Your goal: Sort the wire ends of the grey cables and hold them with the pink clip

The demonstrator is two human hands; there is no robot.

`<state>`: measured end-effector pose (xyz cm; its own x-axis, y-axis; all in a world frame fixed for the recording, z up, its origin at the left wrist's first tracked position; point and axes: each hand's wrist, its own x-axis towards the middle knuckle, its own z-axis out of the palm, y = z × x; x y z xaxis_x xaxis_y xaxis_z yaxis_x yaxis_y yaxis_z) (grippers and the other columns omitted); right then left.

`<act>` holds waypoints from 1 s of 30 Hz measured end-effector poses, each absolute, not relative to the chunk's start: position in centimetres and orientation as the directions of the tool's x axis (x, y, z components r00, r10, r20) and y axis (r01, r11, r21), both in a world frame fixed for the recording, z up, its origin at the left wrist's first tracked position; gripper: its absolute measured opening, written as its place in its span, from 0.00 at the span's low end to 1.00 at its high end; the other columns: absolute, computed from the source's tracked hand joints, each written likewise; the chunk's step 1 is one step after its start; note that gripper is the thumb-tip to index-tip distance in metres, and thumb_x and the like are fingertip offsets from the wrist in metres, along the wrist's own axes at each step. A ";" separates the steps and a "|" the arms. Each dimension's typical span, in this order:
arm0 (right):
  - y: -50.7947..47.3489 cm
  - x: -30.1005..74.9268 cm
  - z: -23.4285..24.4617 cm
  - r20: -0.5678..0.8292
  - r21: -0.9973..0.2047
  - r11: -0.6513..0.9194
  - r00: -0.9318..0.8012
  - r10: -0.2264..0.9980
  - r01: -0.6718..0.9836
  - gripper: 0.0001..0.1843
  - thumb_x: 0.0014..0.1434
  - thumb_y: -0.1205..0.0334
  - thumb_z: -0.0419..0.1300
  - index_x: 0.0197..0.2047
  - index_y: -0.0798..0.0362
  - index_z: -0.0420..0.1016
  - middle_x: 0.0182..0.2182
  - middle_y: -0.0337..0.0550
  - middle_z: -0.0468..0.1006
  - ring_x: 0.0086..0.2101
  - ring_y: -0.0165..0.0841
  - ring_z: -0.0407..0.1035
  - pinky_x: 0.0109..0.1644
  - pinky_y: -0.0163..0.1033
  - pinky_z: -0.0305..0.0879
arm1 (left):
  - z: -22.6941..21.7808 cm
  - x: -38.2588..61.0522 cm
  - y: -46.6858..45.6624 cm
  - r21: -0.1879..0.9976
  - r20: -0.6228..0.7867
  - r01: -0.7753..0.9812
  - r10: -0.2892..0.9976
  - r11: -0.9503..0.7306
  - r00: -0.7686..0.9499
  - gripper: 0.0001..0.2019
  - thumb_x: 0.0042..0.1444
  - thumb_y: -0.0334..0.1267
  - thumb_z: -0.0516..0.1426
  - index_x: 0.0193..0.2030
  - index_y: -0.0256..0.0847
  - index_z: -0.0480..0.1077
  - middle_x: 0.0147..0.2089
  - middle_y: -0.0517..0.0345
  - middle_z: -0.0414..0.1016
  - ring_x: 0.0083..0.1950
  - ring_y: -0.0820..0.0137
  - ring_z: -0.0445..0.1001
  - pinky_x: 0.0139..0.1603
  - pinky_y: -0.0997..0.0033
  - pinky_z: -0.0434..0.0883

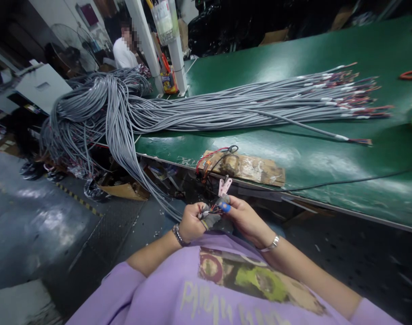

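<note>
Green desk [355,180], running off to the right. Along its top, a broad spread of grey cables [209,106], stripped ends fanned out rightward, more heaped past the left end. Down from that heap to the left hand, in front of the desk, a hanging strand [152,192]. On the near edge, a brown board [256,169] with leads [206,155] at one end. Left hand [192,222]: curled tight around the strand's near end. Right hand [245,215]: thumb and finger pinched at the wire ends [214,210], too small to tell on exactly which. Just above, a pink clip [223,191], held or not impossible to tell. On the right hand, a blue wrap [222,206]. Probably best: grip close behind the wire ends, leave slack in the strand, separate lightly without tugging.
</note>
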<state>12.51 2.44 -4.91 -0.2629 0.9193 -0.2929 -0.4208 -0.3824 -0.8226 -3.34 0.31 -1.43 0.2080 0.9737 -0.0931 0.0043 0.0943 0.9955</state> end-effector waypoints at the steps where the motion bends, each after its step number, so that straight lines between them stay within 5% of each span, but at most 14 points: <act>1: 2.6 12.6 -5.1 -0.304 -0.808 -0.374 -0.221 0.927 -0.456 0.18 0.42 0.50 0.75 0.24 0.52 0.74 0.19 0.33 0.70 0.20 0.25 0.58 0.24 0.33 0.57 | -1.3 -3.4 0.3 0.995 -0.098 -0.012 0.975 0.103 0.200 0.24 0.35 0.56 0.70 0.18 0.39 0.64 0.15 0.66 0.63 0.18 0.79 0.59 0.18 0.78 0.59; 9: 4.8 12.6 -3.4 -0.346 -0.672 -0.475 -0.327 0.879 -0.568 0.21 0.50 0.37 0.66 0.31 0.49 0.79 0.26 0.41 0.78 0.27 0.31 0.69 0.30 0.35 0.67 | -1.0 -2.6 1.5 0.997 -0.058 -0.050 0.998 0.058 0.000 0.21 0.43 0.54 0.66 0.23 0.40 0.65 0.16 0.65 0.66 0.16 0.78 0.62 0.17 0.79 0.61; 17: 6.1 11.5 -3.9 -0.294 -0.697 -0.378 -0.238 0.926 -0.609 0.18 0.48 0.44 0.70 0.32 0.51 0.80 0.28 0.42 0.81 0.31 0.35 0.71 0.39 0.41 0.67 | -0.4 -1.0 2.1 0.985 -0.163 -0.053 0.987 0.162 -0.010 0.24 0.38 0.56 0.67 0.21 0.41 0.61 0.14 0.68 0.64 0.14 0.80 0.59 0.15 0.80 0.57; 30: 5.9 11.2 -3.6 -0.290 -0.674 -0.356 -0.211 0.933 -0.648 0.21 0.43 0.42 0.73 0.29 0.52 0.80 0.26 0.40 0.80 0.28 0.32 0.70 0.37 0.40 0.68 | -0.7 -1.0 1.7 0.975 -0.205 -0.082 0.978 0.208 0.039 0.24 0.36 0.55 0.68 0.22 0.41 0.63 0.14 0.67 0.65 0.14 0.79 0.60 0.15 0.79 0.59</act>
<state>11.17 5.94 -3.56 -0.2111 0.9334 -0.2901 -0.6479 -0.3559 -0.6735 -1.01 1.69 -0.69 0.0389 0.9779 -0.2052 -0.0818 0.2078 0.9748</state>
